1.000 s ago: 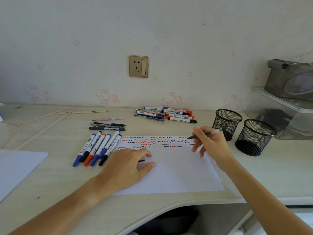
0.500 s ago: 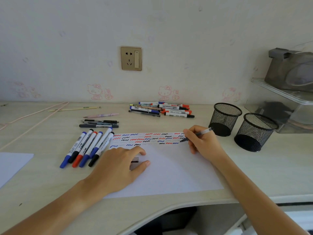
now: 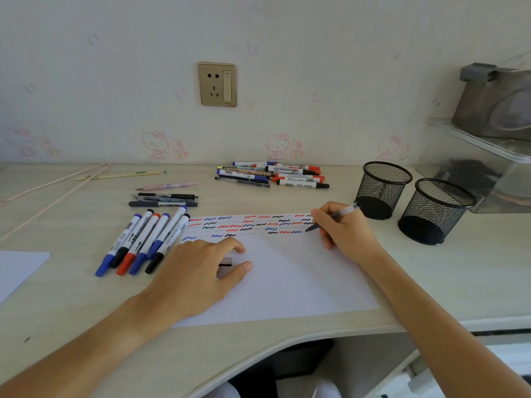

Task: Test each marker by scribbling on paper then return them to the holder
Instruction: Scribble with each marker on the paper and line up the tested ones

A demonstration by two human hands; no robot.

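The right hand (image 3: 344, 234) is closed around a slim pen (image 3: 333, 217) in a writing grip. The pen's long axis slants from its clear back end, up and right toward the mesh holders, down to its dark tip at lower left, which meets the paper (image 3: 287, 282) at the right end of the lowest row of squiggles (image 3: 250, 225). The left hand (image 3: 198, 271) lies on the paper with fingers loosely curled over a small clear cap (image 3: 225, 264); whether it grips the cap I cannot tell.

Left of the sheet, six capped markers (image 3: 143, 242) lie side by side, their long axes running from near left to far right, coloured caps toward the person. A second pile of markers (image 3: 273, 175) lies near the wall, lengthwise left to right. Two black mesh holders (image 3: 383, 189) stand right of the paper, just beside each other.

The tabletop (image 3: 71, 311) is pale wood-grain with a curved front edge. The wall behind carries a gold socket plate (image 3: 217, 84) and faint pink cartoon cat prints.
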